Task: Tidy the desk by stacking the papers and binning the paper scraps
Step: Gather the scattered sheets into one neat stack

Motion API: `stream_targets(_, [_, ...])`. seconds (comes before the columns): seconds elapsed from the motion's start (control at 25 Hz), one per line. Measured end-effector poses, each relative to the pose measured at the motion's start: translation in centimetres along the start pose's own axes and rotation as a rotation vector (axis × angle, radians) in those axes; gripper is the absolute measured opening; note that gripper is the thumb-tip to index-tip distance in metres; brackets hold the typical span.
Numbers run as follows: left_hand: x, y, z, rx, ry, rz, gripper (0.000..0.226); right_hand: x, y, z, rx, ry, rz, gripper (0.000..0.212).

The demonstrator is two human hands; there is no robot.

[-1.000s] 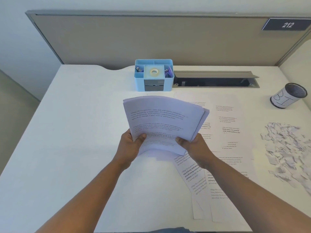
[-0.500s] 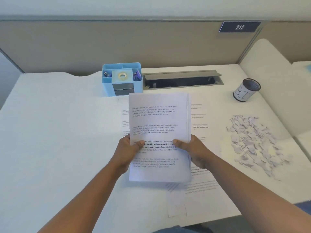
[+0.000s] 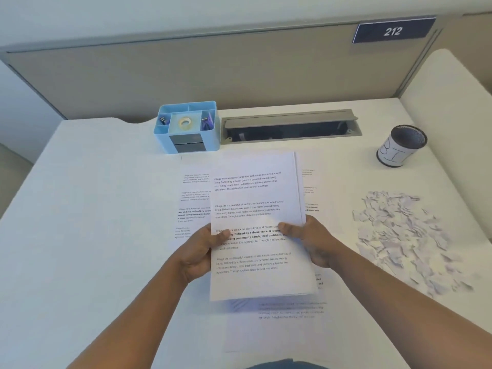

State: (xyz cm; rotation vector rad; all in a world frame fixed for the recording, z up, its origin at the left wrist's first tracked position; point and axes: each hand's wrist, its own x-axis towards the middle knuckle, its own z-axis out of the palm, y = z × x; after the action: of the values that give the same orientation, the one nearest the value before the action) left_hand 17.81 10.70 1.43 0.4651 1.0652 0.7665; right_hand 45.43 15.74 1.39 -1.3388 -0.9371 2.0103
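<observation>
A stack of printed white papers [image 3: 255, 203] is held above the desk's middle. My left hand [image 3: 198, 253] grips its left edge, thumb on top. My right hand [image 3: 314, 241] grips its right edge the same way. More printed sheets [image 3: 194, 206] lie flat on the desk under and around the stack. A heap of torn paper scraps [image 3: 399, 235] lies on the desk to the right. A small dark mesh bin [image 3: 402, 147] with a handwritten white label stands at the back right.
A light blue desk organiser [image 3: 186, 127] with tape and clips stands at the back centre. Beside it is an open grey cable slot [image 3: 290, 126]. A beige partition [image 3: 213, 73] bearing the number 212 closes off the back. The white desk [image 3: 80, 222] extends left.
The bent, tilted stack has been straightened and squared between both hands. My view has shifted to the right and closer, so the scraps and bin sit nearer the middle.
</observation>
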Motion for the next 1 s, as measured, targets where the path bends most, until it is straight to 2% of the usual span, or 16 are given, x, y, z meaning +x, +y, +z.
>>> stream_targets(0.2, [-1.5,1.0,-2.2,0.001,0.096,0.022,0.046,2.4,-0.7,2.3,-0.058,-0.059,0.011,0.028])
stream_targets(0.36, [-2.2,1.3,-4.9,0.061,0.270,0.094,0.037,4.3,-0.7,6.3,-0.103,-0.124,-0.003,0.031])
stream_targets(0.52, [-2.0,2.4,-9.6,0.132,0.425,0.174,0.030,6.2,-0.9,9.6,-0.171,-0.181,0.062,0.032])
stream_targets(0.6, [-1.5,3.2,-12.7,0.132,0.473,0.176,0.028,7.1,-1.2,10.4,-0.178,-0.076,0.061,0.030])
stream_targets(0.72, [-0.2,3.7,-17.0,0.114,0.533,0.149,0.028,8.5,-1.6,9.5,-0.148,0.340,-0.029,0.029])
stream_targets(0.84, [0.8,3.9,-19.9,0.079,0.524,0.091,0.029,9.5,-1.4,7.3,-0.358,0.651,-0.064,0.044])
stream_targets(1.0, [1.5,4.0,-21.2,0.055,0.447,0.008,0.036,9.9,-0.8,5.9,-0.575,0.686,0.014,0.071])
